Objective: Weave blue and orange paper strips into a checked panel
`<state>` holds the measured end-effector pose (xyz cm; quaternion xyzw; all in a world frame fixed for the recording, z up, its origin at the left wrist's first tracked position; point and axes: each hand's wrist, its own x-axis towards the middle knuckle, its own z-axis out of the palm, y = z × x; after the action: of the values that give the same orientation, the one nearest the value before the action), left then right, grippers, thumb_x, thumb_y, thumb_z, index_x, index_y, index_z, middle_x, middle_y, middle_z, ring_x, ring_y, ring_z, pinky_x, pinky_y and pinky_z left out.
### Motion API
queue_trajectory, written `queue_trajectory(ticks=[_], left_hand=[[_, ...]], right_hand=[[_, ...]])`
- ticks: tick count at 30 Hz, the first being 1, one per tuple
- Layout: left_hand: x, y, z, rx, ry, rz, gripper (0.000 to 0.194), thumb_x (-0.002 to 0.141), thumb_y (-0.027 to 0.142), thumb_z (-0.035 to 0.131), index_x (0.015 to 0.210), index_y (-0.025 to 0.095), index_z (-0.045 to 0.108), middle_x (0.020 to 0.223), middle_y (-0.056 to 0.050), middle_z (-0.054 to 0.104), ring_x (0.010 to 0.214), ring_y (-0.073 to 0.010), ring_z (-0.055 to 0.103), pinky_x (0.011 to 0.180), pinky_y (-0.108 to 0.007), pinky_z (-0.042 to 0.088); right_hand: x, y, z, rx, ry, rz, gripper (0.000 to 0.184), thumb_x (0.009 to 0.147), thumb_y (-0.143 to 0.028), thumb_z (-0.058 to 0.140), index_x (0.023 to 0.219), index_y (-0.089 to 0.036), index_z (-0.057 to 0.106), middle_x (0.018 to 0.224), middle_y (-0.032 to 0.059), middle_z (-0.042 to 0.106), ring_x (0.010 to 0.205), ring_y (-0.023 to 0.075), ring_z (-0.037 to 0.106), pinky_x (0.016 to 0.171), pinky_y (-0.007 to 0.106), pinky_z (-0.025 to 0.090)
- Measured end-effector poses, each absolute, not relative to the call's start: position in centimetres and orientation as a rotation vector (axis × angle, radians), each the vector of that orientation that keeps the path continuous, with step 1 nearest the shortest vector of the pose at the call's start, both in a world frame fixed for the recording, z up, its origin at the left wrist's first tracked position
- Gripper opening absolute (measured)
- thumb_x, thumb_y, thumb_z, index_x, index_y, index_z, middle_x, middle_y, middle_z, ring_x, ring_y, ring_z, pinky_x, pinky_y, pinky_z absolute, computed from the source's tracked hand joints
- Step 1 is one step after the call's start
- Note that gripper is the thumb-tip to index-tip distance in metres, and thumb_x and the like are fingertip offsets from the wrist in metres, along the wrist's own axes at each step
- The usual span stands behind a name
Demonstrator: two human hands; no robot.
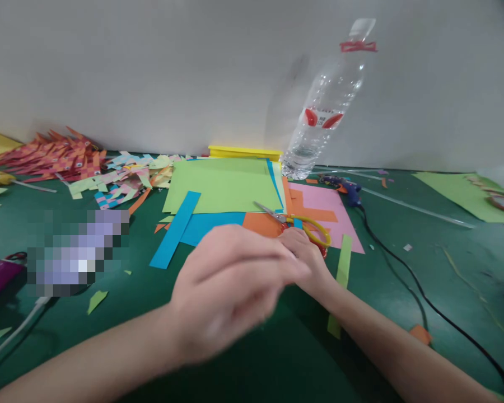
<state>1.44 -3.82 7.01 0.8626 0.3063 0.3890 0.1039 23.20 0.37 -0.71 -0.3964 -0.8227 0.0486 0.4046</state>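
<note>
My left hand (231, 285) is raised in the middle, its fingers curled into a closed pinch and slightly blurred. Whatever lies between those fingers is hidden. Behind its fingertips is my right hand (308, 257), closed, with its fingers partly covered by the left one. A short end of a blue paper strip (298, 224) sticks up at the right hand's knuckles. Just beyond lie yellow-handled scissors (319, 229), blades pointing left over a stack of green paper (222, 187). A longer blue strip (176, 229) rests left of the hands; a green strip (343, 263) runs by my right wrist.
A clear plastic bottle (323, 106) stands at the wall. Left are red woven paper pieces (63, 157), paper scraps (126, 176) and a blurred-out device (82, 252) with a white cable. To the right, a glue gun (346, 187) trails a black cord (407, 274) across the green table.
</note>
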Motion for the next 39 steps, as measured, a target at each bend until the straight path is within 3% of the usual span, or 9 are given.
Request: queue_trajectory(ticks=[2,5,7,15,25,39], left_hand=[[1.5,-1.9,5.0,2.497,0.993,1.318,0.027,0.09,0.02,0.055,0.116,0.025,0.053,0.115,-0.006,0.061,0.109,-0.022,0.057,0.093,-0.04,0.048],[1.2,0.2,1.8,2.493,1.205,1.119,0.049,0.084,0.035,0.064,0.126,0.021,0.044,0.126,-0.012,0.054,0.118,-0.0281,0.049,0.099,-0.048,0.041],[0.8,0.8,0.2,2.464,1.257,1.059,0.054,0.081,0.038,0.068,0.126,0.021,0.044,0.125,-0.011,0.054,0.118,-0.0278,0.049,0.099,-0.047,0.039],[0.7,0.5,-0.8,2.478,1.149,1.131,0.031,0.085,0.029,0.065,0.112,0.024,0.053,0.108,-0.004,0.066,0.103,-0.0224,0.058,0.092,-0.039,0.039],[0.4,0.8,-0.8,2.386,1.233,1.147,0.024,0.084,0.027,0.066,0.106,0.024,0.057,0.093,-0.001,0.067,0.083,-0.0189,0.062,0.082,-0.037,0.043],[0.1,1.0,-0.9,2.33,1.231,1.223,0.016,0.084,0.028,0.066,0.099,0.023,0.061,0.085,0.0,0.069,0.081,-0.0183,0.064,0.085,-0.037,0.043]], right_hand=[[23.1,0.4,-0.7,-0.977,-2.086,0.108,0.006,0.086,-0.02,0.059,0.081,-0.02,0.062,0.072,0.002,0.066,0.068,0.0172,0.059,0.074,0.037,0.046],[23.1,0.4,-0.8,-0.959,-2.116,0.102,0.004,0.086,-0.019,0.06,0.084,-0.019,0.064,0.073,0.0015,0.066,0.07,0.0162,0.059,0.077,0.036,0.044],[23.1,0.3,-0.9,-0.945,-2.136,0.114,0.004,0.086,-0.019,0.06,0.084,-0.019,0.064,0.074,0.0018,0.067,0.071,0.0164,0.058,0.078,0.036,0.043],[23.3,0.2,-0.9,-0.957,-2.14,0.149,0.006,0.087,-0.022,0.059,0.085,-0.021,0.064,0.074,0.0012,0.067,0.073,0.0169,0.057,0.081,0.038,0.042],[23.2,0.2,-0.9,-0.939,-2.125,0.123,0.005,0.087,-0.02,0.06,0.084,-0.021,0.063,0.075,0.0001,0.067,0.072,0.0156,0.057,0.083,0.038,0.042],[23.3,0.2,-0.9,-0.926,-2.13,0.099,0.004,0.086,-0.019,0.06,0.086,-0.021,0.064,0.073,0.0004,0.067,0.071,0.0161,0.057,0.083,0.038,0.042]])
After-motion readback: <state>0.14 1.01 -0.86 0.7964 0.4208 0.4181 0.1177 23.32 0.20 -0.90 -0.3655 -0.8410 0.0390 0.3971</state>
